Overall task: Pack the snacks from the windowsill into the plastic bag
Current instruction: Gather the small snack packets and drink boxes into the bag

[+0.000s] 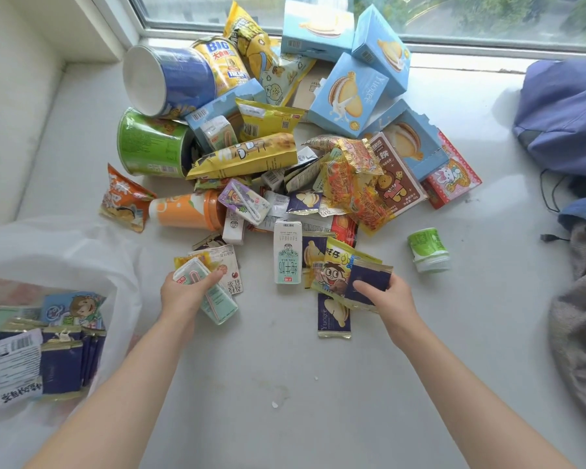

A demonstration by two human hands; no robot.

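A heap of snacks [274, 143] covers the white windowsill [285, 384]: tubs, blue biscuit boxes, chip bags, small cartons and sachets. My left hand [183, 294] grips a pale green drink carton [214, 297] at the heap's near edge. My right hand [388, 296] pinches a dark blue sachet [369, 277], lying over a yellow cartoon packet [335, 270]. Another dark blue sachet [334, 316] lies just below. The clear plastic bag [82, 255] lies open at the lower left, holding several dark blue sachets [65, 363] and other packets.
A white milk carton [287, 253] lies between my hands. A green-and-white cup [428, 250] stands alone to the right. A blue backpack [562, 113] and grey cloth [579, 333] occupy the right edge. The window frame [454, 45] runs along the back.
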